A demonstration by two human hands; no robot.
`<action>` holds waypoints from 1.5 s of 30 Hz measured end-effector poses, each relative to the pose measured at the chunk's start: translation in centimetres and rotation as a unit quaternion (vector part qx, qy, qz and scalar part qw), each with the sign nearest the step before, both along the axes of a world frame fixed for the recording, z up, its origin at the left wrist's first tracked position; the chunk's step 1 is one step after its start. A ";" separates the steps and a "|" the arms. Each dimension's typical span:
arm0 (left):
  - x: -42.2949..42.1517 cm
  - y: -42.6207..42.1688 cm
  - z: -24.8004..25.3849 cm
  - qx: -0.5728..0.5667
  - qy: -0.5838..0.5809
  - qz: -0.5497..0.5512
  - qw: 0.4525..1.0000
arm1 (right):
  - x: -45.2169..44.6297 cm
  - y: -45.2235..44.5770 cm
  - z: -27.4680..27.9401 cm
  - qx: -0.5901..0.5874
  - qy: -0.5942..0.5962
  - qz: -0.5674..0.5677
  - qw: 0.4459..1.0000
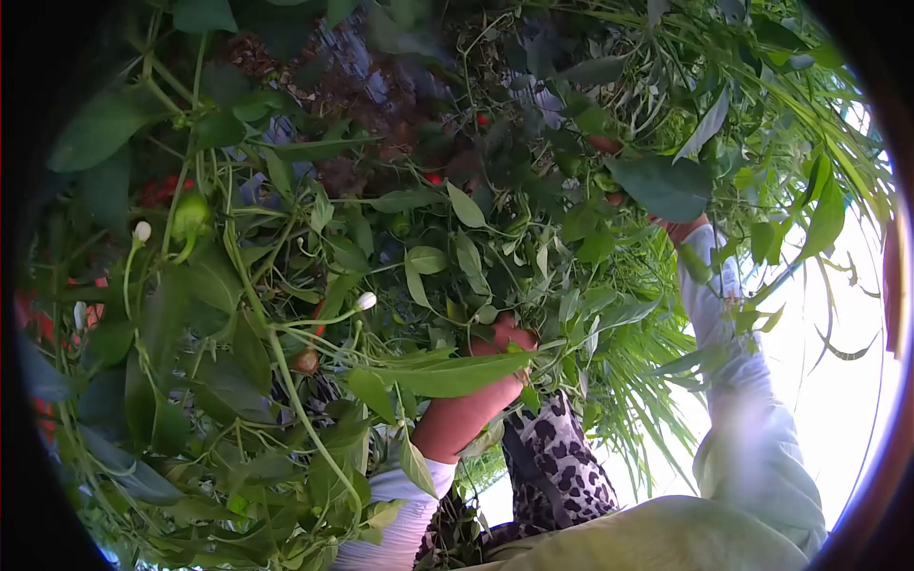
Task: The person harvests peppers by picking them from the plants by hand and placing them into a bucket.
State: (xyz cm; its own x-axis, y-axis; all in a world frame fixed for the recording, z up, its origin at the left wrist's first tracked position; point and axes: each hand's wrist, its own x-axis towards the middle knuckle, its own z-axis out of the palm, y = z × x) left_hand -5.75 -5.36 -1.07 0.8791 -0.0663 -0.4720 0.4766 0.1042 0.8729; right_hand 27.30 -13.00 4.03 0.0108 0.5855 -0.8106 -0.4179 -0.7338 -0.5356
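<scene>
My left hand (505, 352) reaches up into the pepper plant from the bottom centre, its fingers curled among the stems and partly covered by a long green leaf (457, 375). What it grips, if anything, is hidden. My right hand (678, 228) is in the foliage at the upper right, mostly behind a broad dark leaf (662, 187). Only its wrist edge and bits of finger show, so its grip cannot be made out. Small red peppers (434, 178) show deeper in the plant between the hands.
A green pepper (190, 213) hangs at the left, near white buds (142, 231). Red fruit (168, 189) shows behind it. Long grassy leaves (809, 105) fill the upper right. Patterned cloth (562, 457) lies below my left hand. Thin stems (276, 343) cross the near view.
</scene>
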 end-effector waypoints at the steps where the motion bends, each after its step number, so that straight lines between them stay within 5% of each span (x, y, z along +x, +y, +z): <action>1: 0.1 0.3 0.1 -0.030 0.013 0.002 0.999 | 0.9 4.0 -6.0 0.005 0.005 0.005 1.000; 6: -1.8 -2.6 -1.0 0.024 -0.010 -0.016 1.000 | 1.4 6.7 -9.3 0.026 0.026 0.029 0.999; 9: -1.8 -3.0 -1.0 -0.007 -0.006 0.022 1.000 | 1.6 6.1 -6.1 0.031 0.033 0.042 0.998; 11: -2.0 -3.7 -1.3 -0.209 0.120 0.095 0.966 | -1.2 9.5 -1.7 0.212 0.213 -0.145 0.943; 12: -1.5 -2.6 -1.1 -0.208 0.119 0.096 0.966 | -1.2 9.5 -0.6 0.197 0.234 -0.142 0.942; 14: 0.0 0.7 -0.5 0.066 -0.046 -0.031 0.996 | -1.9 8.9 0.3 0.225 0.263 -0.163 0.924; 17: 0.1 0.9 -0.5 0.047 -0.057 0.007 0.997 | -4.3 7.7 2.4 0.257 0.296 -0.245 0.887; 19: 0.2 1.7 0.2 0.104 -0.034 -0.054 0.993 | -5.0 7.2 2.9 0.201 0.246 -0.299 0.900; 21: 1.5 4.5 0.9 -0.017 -0.072 0.031 0.997 | -6.1 7.4 3.6 0.180 0.167 -0.355 0.902; 23: 2.7 6.6 1.2 0.043 -0.114 0.033 0.992 | -5.4 7.0 2.4 0.094 0.048 -0.401 0.910; 26: 3.5 11.3 4.3 0.024 0.115 -0.070 0.991 | -5.0 6.2 2.6 0.113 0.043 -0.448 0.886; 28: 1.8 11.8 4.9 0.088 0.086 0.073 0.990 | -4.3 7.0 4.1 0.130 0.058 -0.491 0.859; 32: 2.2 15.3 9.2 0.147 0.032 0.184 0.971 | -1.7 7.4 4.5 0.153 0.126 -0.572 0.796; 35: 3.2 17.7 13.4 0.126 0.133 0.261 0.948 | -1.3 8.2 5.8 0.173 0.118 -0.578 0.789; 37: 4.0 18.2 14.1 0.127 0.064 0.323 0.936 | -1.4 8.4 6.9 0.165 0.114 -0.583 0.787; 39: 5.7 19.2 15.4 0.136 0.030 0.309 0.941 | -1.4 8.0 6.9 0.014 -0.003 -0.535 0.845; 40: 7.6 19.5 17.1 0.047 0.073 0.331 0.940 | -2.2 8.4 6.7 0.001 -0.126 -0.537 0.834; 43: 10.9 19.1 17.1 0.007 0.108 0.281 0.953 | -2.3 8.2 7.5 0.006 -0.099 -0.494 0.864; 45: 13.5 18.2 17.2 0.060 0.030 0.286 0.956 | -2.4 8.2 8.0 0.024 -0.080 -0.507 0.858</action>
State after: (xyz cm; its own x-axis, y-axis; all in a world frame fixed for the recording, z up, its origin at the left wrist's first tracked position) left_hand 7.73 12.87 16.13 0.7262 0.4743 -0.4976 0.4218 0.2641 0.8674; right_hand 24.92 -4.78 12.06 0.6426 0.2423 -0.7269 -0.7471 -0.0123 -0.6646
